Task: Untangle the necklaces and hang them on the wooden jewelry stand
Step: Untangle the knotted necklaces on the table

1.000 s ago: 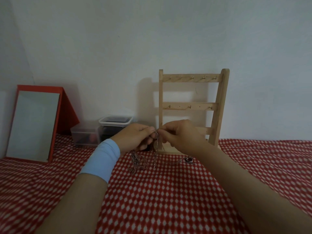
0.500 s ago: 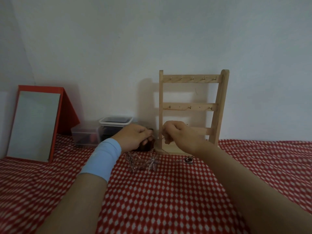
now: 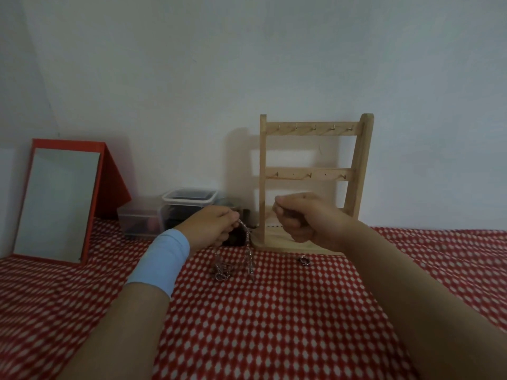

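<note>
A wooden jewelry stand [image 3: 356, 163] with two rows of small hooks stands against the wall on the red checked cloth. My left hand [image 3: 211, 226], with a light blue wristband, pinches a silver chain necklace [image 3: 247, 248] that hangs down to a tangled heap [image 3: 222, 271] on the cloth. My right hand [image 3: 301, 218] is curled in front of the stand's lower part, fingertips pinched together at its left; a very thin strand may run from it, too faint to be sure. All hooks look bare.
A red-framed mirror [image 3: 60, 201] leans at the left. Clear plastic boxes [image 3: 175, 212] sit by the wall left of the stand. A small dark object [image 3: 237, 237] lies behind my left hand. A metal ring [image 3: 303, 260] lies on the cloth [image 3: 274, 325] before the stand's base.
My hands, which met at one point a second ago, have pulled apart sideways. The right hand rose a little, and the chain now hangs from the left hand alone.
</note>
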The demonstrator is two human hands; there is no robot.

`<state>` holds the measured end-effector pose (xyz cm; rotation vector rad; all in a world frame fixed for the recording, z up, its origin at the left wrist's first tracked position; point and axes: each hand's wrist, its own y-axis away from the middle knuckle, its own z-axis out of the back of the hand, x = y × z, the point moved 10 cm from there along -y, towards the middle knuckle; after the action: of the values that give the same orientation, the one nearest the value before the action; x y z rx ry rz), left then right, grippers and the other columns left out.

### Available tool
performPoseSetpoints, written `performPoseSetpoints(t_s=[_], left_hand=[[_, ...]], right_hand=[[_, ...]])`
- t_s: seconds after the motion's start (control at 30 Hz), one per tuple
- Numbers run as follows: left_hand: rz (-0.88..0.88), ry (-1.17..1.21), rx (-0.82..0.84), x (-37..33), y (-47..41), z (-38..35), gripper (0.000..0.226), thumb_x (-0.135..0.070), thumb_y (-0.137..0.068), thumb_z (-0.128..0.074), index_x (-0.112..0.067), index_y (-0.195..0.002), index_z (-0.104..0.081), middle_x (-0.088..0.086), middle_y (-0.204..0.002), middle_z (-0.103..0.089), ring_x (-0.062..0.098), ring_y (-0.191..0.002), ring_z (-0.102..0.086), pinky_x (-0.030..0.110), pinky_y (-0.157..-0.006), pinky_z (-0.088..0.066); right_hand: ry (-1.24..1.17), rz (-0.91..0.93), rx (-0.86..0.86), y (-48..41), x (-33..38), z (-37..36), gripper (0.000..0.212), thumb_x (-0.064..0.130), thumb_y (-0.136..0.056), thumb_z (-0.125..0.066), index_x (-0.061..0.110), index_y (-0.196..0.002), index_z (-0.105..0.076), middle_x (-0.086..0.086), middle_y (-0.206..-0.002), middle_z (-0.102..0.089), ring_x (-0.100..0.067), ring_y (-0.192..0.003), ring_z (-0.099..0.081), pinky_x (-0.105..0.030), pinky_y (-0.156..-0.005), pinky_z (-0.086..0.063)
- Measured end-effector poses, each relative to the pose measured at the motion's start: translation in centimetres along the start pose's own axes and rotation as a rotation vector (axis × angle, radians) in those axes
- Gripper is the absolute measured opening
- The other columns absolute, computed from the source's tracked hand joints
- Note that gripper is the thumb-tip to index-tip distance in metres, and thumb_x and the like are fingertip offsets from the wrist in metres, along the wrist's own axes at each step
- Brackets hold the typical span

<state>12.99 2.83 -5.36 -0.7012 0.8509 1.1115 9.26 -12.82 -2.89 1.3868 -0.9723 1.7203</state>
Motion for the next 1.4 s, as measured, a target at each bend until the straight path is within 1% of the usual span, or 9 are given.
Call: performPoseSetpoints(t_s=[0.13,0.23,0.43,0.57,0.8,0.93,1.07,1.27,1.4], left_hand=[[0.075,-0.192,0.027,0.4,0.7,0.2,0.032,-0.032,-0.102,-0.046,-0.015,-0.085,-0.066,-0.005,-0.066,-0.047,0.007,-0.055,-0.041,0.021,-0.051,-0.034],[0.037,-0.309,0.071,-0.1,1.0,-0.4,0.035,-0.038,-0.100,-0.047,-0.022,-0.088,-0.075,-0.016,-0.083,-0.059,0.003,-0.079,-0.053,0.023,-0.078,-0.041],[0.023,-0.480,0.063,0.8,0.5,-0.2,0.036,-0.039,-0.100,-0.047,-0.026,-0.079,-0.073,-0.018,-0.083,-0.062,-0.004,-0.080,-0.054,0.025,-0.085,-0.041],[0.004,-0.481,-0.003,0.4,0.2,0.5,0.038,-0.033,-0.102,-0.044,-0.020,-0.072,-0.065,-0.012,-0.063,-0.053,0.002,-0.061,-0.047,0.019,-0.061,-0.035],[-0.029,-0.420,0.014,-0.3,0.4,0.3,0.037,-0.040,-0.098,-0.051,-0.021,-0.073,-0.069,-0.006,-0.084,-0.063,0.010,-0.086,-0.058,0.024,-0.078,-0.039],[-0.093,-0.354,0.077,-1.2,0.7,-0.3,0.021,-0.039,-0.095,-0.058,-0.031,-0.085,-0.074,-0.023,-0.095,-0.067,-0.006,-0.095,-0.058,0.020,-0.093,-0.043],[-0.052,-0.294,0.172,-1.4,0.9,-1.6,0.023,-0.036,-0.098,-0.054,-0.027,-0.090,-0.073,-0.019,-0.068,-0.064,0.001,-0.053,-0.052,0.015,-0.055,-0.042],[-0.036,-0.416,0.260,-0.5,0.7,-3.6,0.019,-0.050,-0.091,-0.059,-0.039,-0.096,-0.074,-0.016,-0.100,-0.071,0.005,-0.099,-0.064,0.032,-0.098,-0.047],[-0.028,-0.233,0.305,-0.6,0.9,-5.0,0.034,-0.036,-0.101,-0.046,-0.017,-0.096,-0.074,-0.003,-0.092,-0.077,0.014,-0.066,-0.063,0.027,-0.071,-0.050]], right_hand=[[0.026,0.041,-0.211,0.1,0.9,2.1,0.048,0.031,-0.108,-0.040,0.023,-0.060,-0.037,0.002,-0.058,-0.032,-0.014,-0.051,-0.023,-0.027,-0.048,-0.020],[-0.018,0.146,-0.443,0.7,2.3,4.3,0.047,0.034,-0.106,-0.047,0.020,-0.061,-0.042,0.002,-0.057,-0.040,-0.014,-0.051,-0.036,-0.027,-0.052,-0.035],[-0.638,0.245,-0.354,0.9,2.8,4.4,0.036,0.036,-0.104,-0.052,0.015,-0.076,-0.056,-0.004,-0.076,-0.062,-0.018,-0.067,-0.063,-0.038,-0.071,-0.060],[0.012,0.064,-0.470,1.2,1.6,5.4,0.024,0.036,-0.102,-0.056,0.013,-0.096,-0.056,-0.004,-0.082,-0.063,-0.009,-0.046,-0.044,-0.022,-0.042,-0.035],[1.171,-0.182,-0.052,0.0,-0.7,0.9,0.032,0.049,-0.091,-0.068,0.032,-0.119,-0.071,0.021,-0.081,-0.068,0.002,-0.083,-0.064,-0.028,-0.088,-0.048],[0.996,0.006,-0.268,0.1,1.8,1.9,0.011,0.042,-0.094,-0.068,0.038,-0.094,-0.078,0.027,-0.078,-0.065,0.003,-0.082,-0.065,-0.021,-0.076,-0.051],[0.834,0.118,-0.348,0.1,3.3,2.0,0.018,0.045,-0.094,-0.067,0.042,-0.079,-0.077,0.024,-0.076,-0.071,0.001,-0.074,-0.066,-0.023,-0.072,-0.052],[0.809,0.129,-0.354,0.0,2.7,1.8,0.024,0.037,-0.101,-0.058,0.031,-0.083,-0.073,0.017,-0.078,-0.066,0.007,-0.072,-0.059,-0.019,-0.070,-0.042],[0.822,0.121,-0.349,-0.1,2.4,1.8,0.024,0.038,-0.102,-0.058,0.026,-0.091,-0.076,0.026,-0.070,-0.065,0.013,-0.071,-0.058,-0.008,-0.062,-0.038]])
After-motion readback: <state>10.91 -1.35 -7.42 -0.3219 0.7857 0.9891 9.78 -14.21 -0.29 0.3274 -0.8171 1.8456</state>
